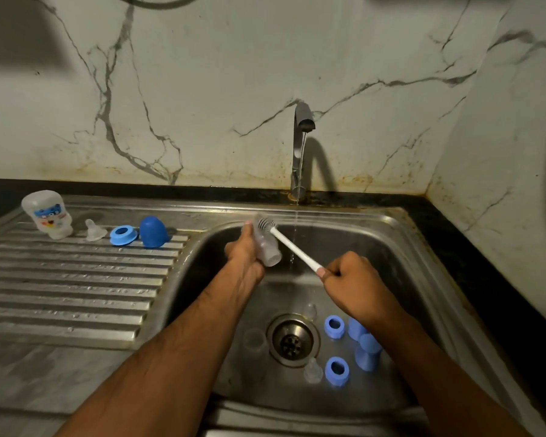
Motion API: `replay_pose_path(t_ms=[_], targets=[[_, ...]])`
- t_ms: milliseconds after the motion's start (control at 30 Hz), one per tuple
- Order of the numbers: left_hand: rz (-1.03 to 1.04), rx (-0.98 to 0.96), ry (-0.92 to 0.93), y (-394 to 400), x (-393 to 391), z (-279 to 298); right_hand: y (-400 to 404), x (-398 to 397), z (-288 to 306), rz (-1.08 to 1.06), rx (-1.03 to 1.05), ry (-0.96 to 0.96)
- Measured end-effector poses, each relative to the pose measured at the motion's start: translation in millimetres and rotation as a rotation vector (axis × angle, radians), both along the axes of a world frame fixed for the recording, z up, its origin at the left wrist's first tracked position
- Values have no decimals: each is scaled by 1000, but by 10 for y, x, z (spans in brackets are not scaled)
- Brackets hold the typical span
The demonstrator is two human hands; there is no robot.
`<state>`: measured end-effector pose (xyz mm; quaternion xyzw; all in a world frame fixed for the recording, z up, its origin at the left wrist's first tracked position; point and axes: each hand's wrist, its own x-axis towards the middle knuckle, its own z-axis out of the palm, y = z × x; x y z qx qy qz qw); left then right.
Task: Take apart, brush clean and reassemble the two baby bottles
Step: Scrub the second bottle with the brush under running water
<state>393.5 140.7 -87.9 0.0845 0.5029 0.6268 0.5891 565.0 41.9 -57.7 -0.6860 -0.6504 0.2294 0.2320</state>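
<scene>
Brushing is the step in hand: over the steel sink basin (pixel 375 247), the left hand (pixel 245 250) holds a clear plastic bottle body (pixel 267 247) while the right hand's (pixel 353 283) grip is closed round the white-handled bottle brush (pixel 292 246), bristles against the bottle's far end. Next likely calls for rinsing under the running tap (pixel 301 121).

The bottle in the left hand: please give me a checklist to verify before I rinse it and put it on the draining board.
1. Left hand grips the clear bottle over the sink basin: ok.
2. Right hand holds the brush handle: ok.
3. Brush head off the bottle: not ok, it lies against the base end.
4. Tap running for the rinse: ok.
5. Bottle under the stream: not ok, the water falls to its right.
6. Inside of the bottle clean: cannot tell.
</scene>
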Motion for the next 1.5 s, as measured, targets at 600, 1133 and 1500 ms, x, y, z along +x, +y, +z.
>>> replay_pose_path(t_ms=[600,1133,1500], targets=[[-26,-83,133,40,-77,18,-13,32,14,-11,2,43],[-29,-33,150,76,51,-103,40,-16,-21,-25,25,-11],[-97,-3,25,105,-120,-102,-150,310,166,-120,83,-105]])
